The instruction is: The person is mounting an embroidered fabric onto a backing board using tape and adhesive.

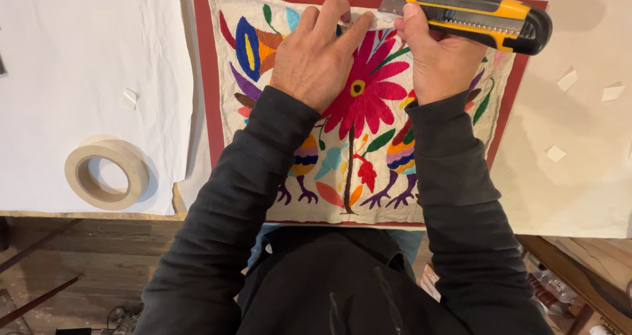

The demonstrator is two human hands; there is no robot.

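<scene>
Cutting hand: right hand fisted around knife, upper centre.
Bracing hand: left hand pressing cloth, fingers together.
Risk: blade slipping towards fingertips, nicking cloth.

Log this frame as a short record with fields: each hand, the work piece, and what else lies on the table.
left hand: pressed flat on the embroidered cloth, fingers near its top edge
right hand: gripping a yellow and black utility knife, blade end pointing left at the cloth's top edge
cloth: bright flower and birds, lying on a dark red board
roll of tape: on white paper, left of the cloth
small paper scraps: right of the board
</scene>
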